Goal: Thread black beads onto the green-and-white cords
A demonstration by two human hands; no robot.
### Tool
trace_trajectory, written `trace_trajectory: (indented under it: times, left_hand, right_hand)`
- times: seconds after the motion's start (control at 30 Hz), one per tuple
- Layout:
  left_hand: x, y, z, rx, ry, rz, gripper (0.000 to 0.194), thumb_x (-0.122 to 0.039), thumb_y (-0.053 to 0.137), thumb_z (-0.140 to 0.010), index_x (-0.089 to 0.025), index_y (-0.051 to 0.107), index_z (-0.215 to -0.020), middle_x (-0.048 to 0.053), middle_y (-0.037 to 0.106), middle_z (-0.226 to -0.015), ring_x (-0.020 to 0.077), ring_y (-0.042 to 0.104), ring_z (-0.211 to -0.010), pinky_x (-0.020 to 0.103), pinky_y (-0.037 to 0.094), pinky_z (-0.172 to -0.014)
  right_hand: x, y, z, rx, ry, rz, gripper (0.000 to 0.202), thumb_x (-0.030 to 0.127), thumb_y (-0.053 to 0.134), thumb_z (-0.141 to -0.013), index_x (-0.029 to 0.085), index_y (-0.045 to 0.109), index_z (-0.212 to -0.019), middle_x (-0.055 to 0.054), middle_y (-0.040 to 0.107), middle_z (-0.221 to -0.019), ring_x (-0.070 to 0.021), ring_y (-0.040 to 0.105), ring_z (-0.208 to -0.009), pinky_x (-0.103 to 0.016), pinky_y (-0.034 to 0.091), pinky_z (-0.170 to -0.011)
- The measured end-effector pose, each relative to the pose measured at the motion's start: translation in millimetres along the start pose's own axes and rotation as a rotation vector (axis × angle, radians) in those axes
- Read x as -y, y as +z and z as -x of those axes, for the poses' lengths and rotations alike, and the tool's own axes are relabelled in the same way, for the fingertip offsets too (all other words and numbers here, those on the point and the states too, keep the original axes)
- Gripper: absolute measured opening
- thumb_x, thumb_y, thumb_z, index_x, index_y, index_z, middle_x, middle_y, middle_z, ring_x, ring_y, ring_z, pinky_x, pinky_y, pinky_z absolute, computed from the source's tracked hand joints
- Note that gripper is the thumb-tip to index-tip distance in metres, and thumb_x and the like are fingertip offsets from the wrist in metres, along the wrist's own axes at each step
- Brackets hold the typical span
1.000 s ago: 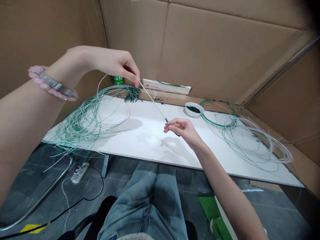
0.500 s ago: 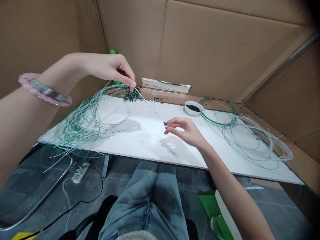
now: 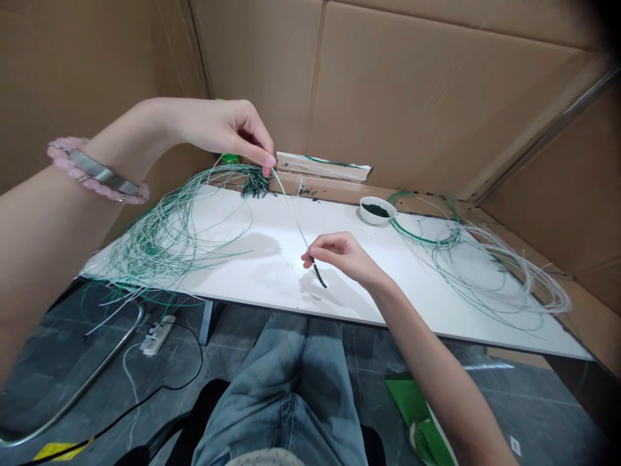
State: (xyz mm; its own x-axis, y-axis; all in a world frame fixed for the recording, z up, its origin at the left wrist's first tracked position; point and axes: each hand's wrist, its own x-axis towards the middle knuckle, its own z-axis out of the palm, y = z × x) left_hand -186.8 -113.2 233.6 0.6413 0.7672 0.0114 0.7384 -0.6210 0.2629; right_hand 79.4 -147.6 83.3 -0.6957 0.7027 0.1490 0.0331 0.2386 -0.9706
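Observation:
My left hand [image 3: 237, 126], raised at the upper left, pinches the top end of a thin green-and-white wire [image 3: 293, 208]. From there the wire slopes taut down to my right hand [image 3: 347, 259], whose thumb and fingertips close on its lower part. Below those fingertips hangs a short dark, knobbly strip [image 3: 319, 274] that looks like small dark beads in a row. Behind my left hand lies a bunch of dark wire ends [image 3: 256, 183]. A white bowl [image 3: 377, 217] of tiny dark pieces stands on the white table [image 3: 272, 278], beyond my right hand.
Loose green and white wires [image 3: 155, 239] sprawl over the table's left side and hang past its edge. Coiled wires [image 3: 509, 272] lie at the right. Cardboard walls [image 3: 412, 97] enclose the back and sides. A power strip [image 3: 158, 334] lies on the floor.
Both hands have shifted: the left slightly right, the right left and a little down. The dark strip now hangs visibly beneath my right fingertips, and the wire slopes more steeply.

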Motion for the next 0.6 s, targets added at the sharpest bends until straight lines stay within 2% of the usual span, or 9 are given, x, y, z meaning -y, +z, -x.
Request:
trace_trajectory:
  times: [0.2, 0.27, 0.33, 0.4, 0.47, 0.53, 0.6]
  left_hand:
    - [8.8, 0.6, 3.3, 0.02, -0.034, -0.01, 0.047, -0.054, 0.055, -0.083, -0.013, 0.072, -0.097, 0.0, 0.069, -0.077, 0.0071, 0.05, -0.071, 0.023, 0.04, -0.068]
    - [15.2, 2.0, 4.7, 0.037, -0.05, -0.018, 0.054, -0.055, 0.051, -0.083, -0.008, 0.07, -0.101, -0.001, 0.066, -0.073, 0.0058, 0.052, -0.072, 0.023, 0.042, -0.072]
    - [20.9, 1.6, 9.0, 0.021, -0.093, -0.034, 0.064, -0.058, 0.043, -0.082, -0.003, 0.067, -0.104, -0.004, 0.061, -0.07, 0.005, 0.056, -0.073, 0.029, 0.045, -0.08]
    - [23.6, -2.6, 18.3, -0.044, -0.175, -0.046, 0.072, -0.061, 0.037, -0.079, 0.001, 0.065, -0.104, -0.005, 0.06, -0.072, 0.0076, 0.062, -0.08, 0.038, 0.046, -0.088]
    - [21.5, -11.1, 32.1, -0.124, -0.268, -0.06, 0.075, -0.062, 0.036, -0.078, 0.003, 0.063, -0.105, -0.004, 0.064, -0.082, 0.0142, 0.064, -0.094, 0.046, 0.042, -0.096]
    - [15.5, -22.6, 47.5, -0.229, -0.341, -0.092, 0.075, -0.06, 0.036, -0.079, 0.006, 0.062, -0.105, -0.001, 0.065, -0.095, 0.0231, 0.06, -0.109, 0.054, 0.035, -0.1]
    - [8.7, -34.7, 61.5, -0.346, -0.416, -0.11, 0.073, -0.056, 0.035, -0.081, 0.009, 0.061, -0.102, 0.0, 0.064, -0.1, 0.0291, 0.055, -0.116, 0.057, 0.03, -0.1]
  right_hand:
    - [-2.2, -2.8, 4.6, -0.011, -0.006, 0.073, 0.034, 0.049, 0.063, -0.08, 0.016, 0.065, -0.073, -0.006, 0.072, -0.073, -0.0178, 0.068, -0.078, -0.032, 0.051, -0.077]
    - [1.4, -7.5, 6.8, -0.033, -0.019, 0.125, 0.035, 0.05, 0.061, -0.081, 0.017, 0.062, -0.071, -0.006, 0.071, -0.069, -0.0171, 0.067, -0.073, -0.03, 0.05, -0.07]
    - [9.4, -17.8, 9.6, -0.081, -0.043, 0.191, 0.034, 0.048, 0.062, -0.081, 0.017, 0.06, -0.068, -0.003, 0.068, -0.063, -0.014, 0.062, -0.062, -0.026, 0.046, -0.059]
    - [22.0, -35.9, 13.3, -0.169, -0.083, 0.262, 0.031, 0.043, 0.066, -0.079, 0.017, 0.058, -0.065, 0.0, 0.062, -0.055, -0.0099, 0.054, -0.051, -0.023, 0.04, -0.05]
    - [38.4, -62.7, 17.6, -0.306, -0.144, 0.331, 0.027, 0.036, 0.067, -0.079, 0.017, 0.057, -0.064, 0.002, 0.058, -0.052, -0.0079, 0.052, -0.05, -0.022, 0.038, -0.051]
    - [58.0, -96.4, 22.5, -0.539, -0.231, 0.447, 0.02, 0.027, 0.064, -0.081, 0.016, 0.058, -0.065, 0.002, 0.056, -0.051, -0.006, 0.049, -0.047, -0.022, 0.036, -0.049]
    - [80.4, -132.4, 27.7, -0.747, -0.323, 0.51, 0.02, 0.02, 0.056, -0.086, 0.018, 0.054, -0.066, 0.004, 0.05, -0.052, -0.0046, 0.049, -0.048, -0.022, 0.039, -0.054]
